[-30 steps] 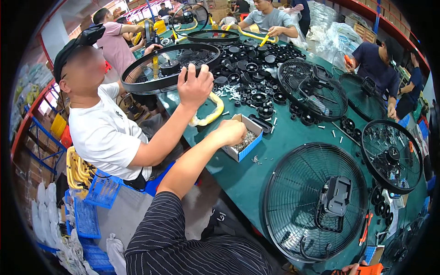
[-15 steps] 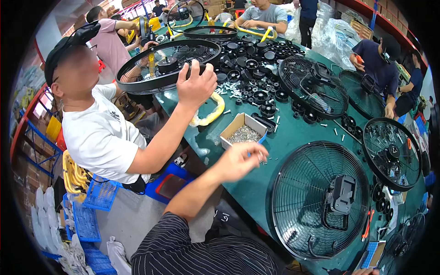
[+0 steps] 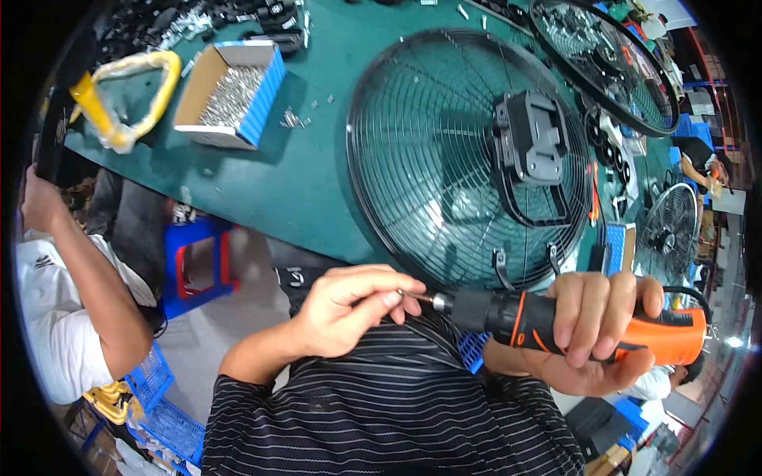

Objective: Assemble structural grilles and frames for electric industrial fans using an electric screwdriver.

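Note:
My right hand (image 3: pixel 591 329) grips an orange and black electric screwdriver (image 3: pixel 556 321) held level in front of my striped shirt. My left hand (image 3: pixel 349 309) pinches something small, probably a screw, against the driver's bit tip (image 3: pixel 417 297). Just beyond lies a round black wire fan grille (image 3: pixel 444 159) flat on the green table (image 3: pixel 270 182), with a grey motor housing (image 3: pixel 530 139) mounted at its centre. An open cardboard box of small silver screws (image 3: pixel 230 95) stands at the far left of the table.
A person in a white shirt (image 3: pixel 55 317) stands at my left, arm raised. A yellow handle (image 3: pixel 131 91) lies by the box. More fan grilles (image 3: pixel 611 59) lie further right. Blue crates (image 3: pixel 171 404) and a blue stool (image 3: pixel 198 258) sit on the floor.
My left hand came back from the screw box to the driver's tip. The view dropped toward my lap and the near grille, and the screwdriver in my right hand came into sight.

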A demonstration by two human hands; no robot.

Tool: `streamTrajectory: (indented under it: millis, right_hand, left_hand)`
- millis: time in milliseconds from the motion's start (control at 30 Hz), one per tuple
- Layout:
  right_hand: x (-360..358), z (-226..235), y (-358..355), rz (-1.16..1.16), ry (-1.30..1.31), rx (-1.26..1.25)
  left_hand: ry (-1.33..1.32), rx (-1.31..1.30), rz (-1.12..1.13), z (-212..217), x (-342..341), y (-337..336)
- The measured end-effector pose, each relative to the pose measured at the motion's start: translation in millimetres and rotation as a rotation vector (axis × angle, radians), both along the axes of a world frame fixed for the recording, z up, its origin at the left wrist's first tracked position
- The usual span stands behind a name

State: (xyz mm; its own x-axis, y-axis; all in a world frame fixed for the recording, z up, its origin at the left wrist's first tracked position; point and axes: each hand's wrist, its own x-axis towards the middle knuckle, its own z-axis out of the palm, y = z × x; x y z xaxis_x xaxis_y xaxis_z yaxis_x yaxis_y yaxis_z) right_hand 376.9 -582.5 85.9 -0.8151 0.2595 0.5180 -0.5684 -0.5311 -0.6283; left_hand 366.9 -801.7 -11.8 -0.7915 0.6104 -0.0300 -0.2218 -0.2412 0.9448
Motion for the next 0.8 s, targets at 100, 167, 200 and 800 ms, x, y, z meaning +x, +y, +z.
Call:
streamTrajectory:
  millis: [100, 167, 200, 800]
  right_hand:
    - [-7, -3, -7, 0.001, -0.016, 0.039]
    - [-9, -3, -10, -0.001, -0.023, 0.050]
    - [-10, -4, -11, 0.021, -0.015, 0.051]
    - [-16, -23, 2, 0.191, -0.097, 0.120]
  left_hand:
    - [0.005, 0.067, -0.006, -5, -5, -1]
    - [0.006, 0.078, -0.008, -6, -8, 0]
    - [0.015, 0.080, -0.014, -7, -9, 0]
    - [0.153, -0.019, -0.011, -30, 4, 2]
